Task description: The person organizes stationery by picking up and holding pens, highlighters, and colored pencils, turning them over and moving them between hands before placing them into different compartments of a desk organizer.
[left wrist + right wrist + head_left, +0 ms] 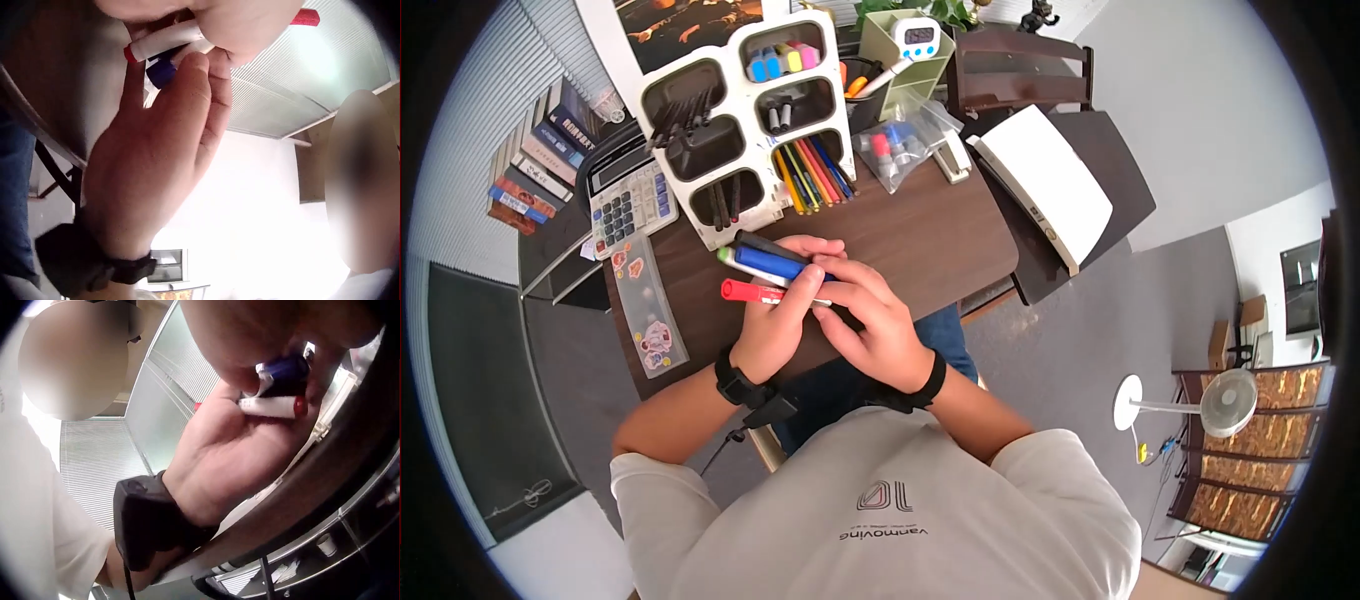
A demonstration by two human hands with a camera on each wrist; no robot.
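We have both hands together over the near part of the table, with a bundle of pens between them. Our left hand is clamped on the bundle, its thumb laid across the top, probably to stop the barrels rolling apart. Our right hand curls in from the other side, thumb and fingers about the tail ends, perhaps to level or steady them; the overlap hides how firmly each finger bears, so we cannot tell that.

The red pen lies nearest our body, then a white one with a green cap, the blue pen and a dark pen on the far side. Their front ends jut past our left hand, which leaves the colours easy to read.

Just beyond stands the holder, its cells facing us, likely for easy reach. It seems sorted by kind: highlighters top right, pencils bottom right, dark slim items down the left. The bag lies to its right and the calculator to its left, both out of the hands' way
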